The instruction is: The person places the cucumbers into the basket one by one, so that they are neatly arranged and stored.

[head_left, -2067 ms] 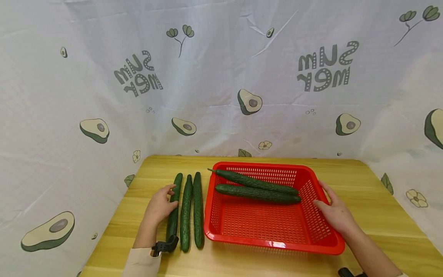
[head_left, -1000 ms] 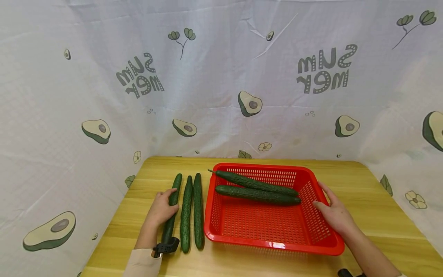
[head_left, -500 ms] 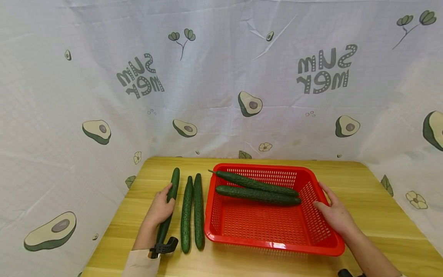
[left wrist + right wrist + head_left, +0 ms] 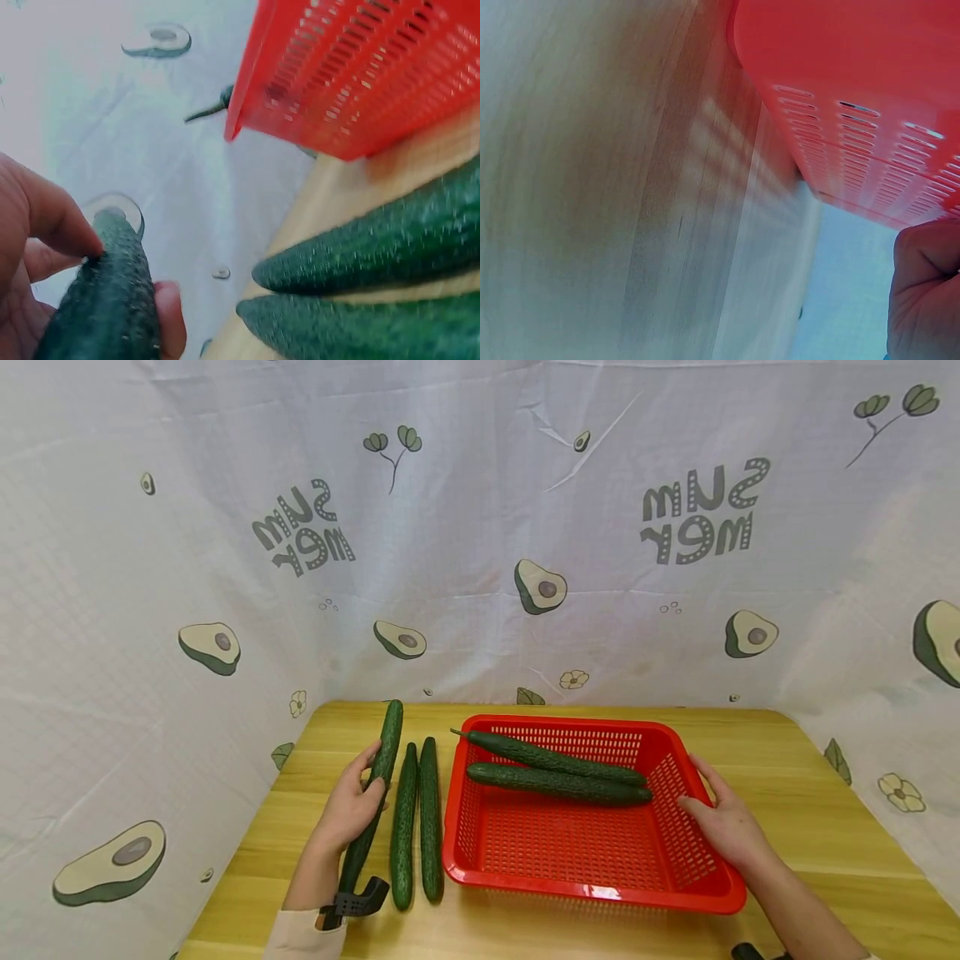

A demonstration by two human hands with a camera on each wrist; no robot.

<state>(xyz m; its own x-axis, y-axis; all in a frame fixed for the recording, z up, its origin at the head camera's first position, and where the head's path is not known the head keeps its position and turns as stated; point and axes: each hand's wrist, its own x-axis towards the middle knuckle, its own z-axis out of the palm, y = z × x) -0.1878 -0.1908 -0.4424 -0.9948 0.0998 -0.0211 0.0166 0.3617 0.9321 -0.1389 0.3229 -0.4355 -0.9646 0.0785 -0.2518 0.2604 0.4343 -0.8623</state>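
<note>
A long dark green cucumber (image 4: 387, 752) is in my left hand (image 4: 351, 802), thumb and fingers curled round its middle, its far end tipped up. The left wrist view shows the same cucumber (image 4: 105, 315) close up between thumb and fingers. My right hand (image 4: 726, 827) grips the right rim of a red slotted plastic basket (image 4: 600, 889). Inside the basket, toward its back, lie two cucumbers, a rear one (image 4: 555, 756) whose stem pokes over the left rim and a front one (image 4: 558, 779). In the right wrist view part of the right hand (image 4: 930, 289) shows against the basket's outer wall.
Two more cucumbers, one nearer the left hand (image 4: 403, 835) and one nearer the basket (image 4: 430, 827), lie side by side on the wooden table (image 4: 757, 752). A white curtain (image 4: 465, 527) printed with avocados hangs behind and beside the table.
My left hand has closed round the leftmost cucumber and raised it, its far end now higher and swung slightly right. The right hand and basket have stayed put.
</note>
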